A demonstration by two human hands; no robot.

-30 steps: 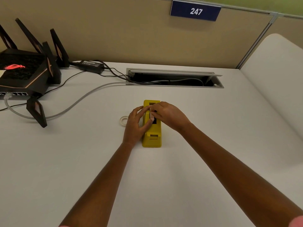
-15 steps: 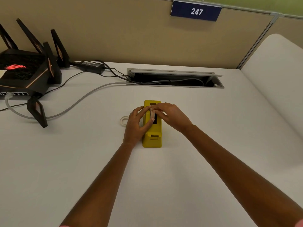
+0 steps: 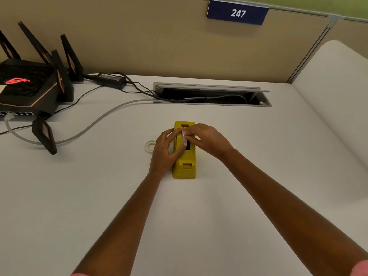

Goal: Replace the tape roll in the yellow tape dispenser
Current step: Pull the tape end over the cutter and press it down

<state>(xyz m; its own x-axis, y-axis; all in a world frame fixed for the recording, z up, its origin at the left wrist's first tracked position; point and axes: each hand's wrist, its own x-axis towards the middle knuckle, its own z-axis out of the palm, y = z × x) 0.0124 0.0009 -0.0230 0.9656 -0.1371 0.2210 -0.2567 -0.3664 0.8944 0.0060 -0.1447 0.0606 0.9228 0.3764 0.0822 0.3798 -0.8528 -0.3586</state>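
Beige partition panels with a blue "247" sign [image 3: 237, 12] close off the back of the white counter [image 3: 199, 226], where a black router [image 3: 29, 90] and its cables sit far left beside an open cable slot [image 3: 211, 94].

From my remote seat I see the yellow tape dispenser [image 3: 184, 162] standing mid-counter, cutter end toward me. My left hand [image 3: 164, 152] wraps its left flank, fingers curled against the body and thumb up near the top opening, bracing it. My right hand [image 3: 209, 140] comes over from the other side with fingertips pinched on a pale tape roll [image 3: 183, 136], which stands on edge partly down in the dark slot on top. A second, thin whitish ring, the spare roll [image 3: 150, 146], lies flat on the counter just beside my left hand; I judge it to be the spent core, though I cannot be sure.

I judge the roll is being seated. Risks from here: the roll is tilted slightly, so it could jam against the slot walls if pushed down crooked; the hub may miss its cradle, which I cannot see; and the loose tape end could stick to my fingers or fold onto itself before reaching the cutter.
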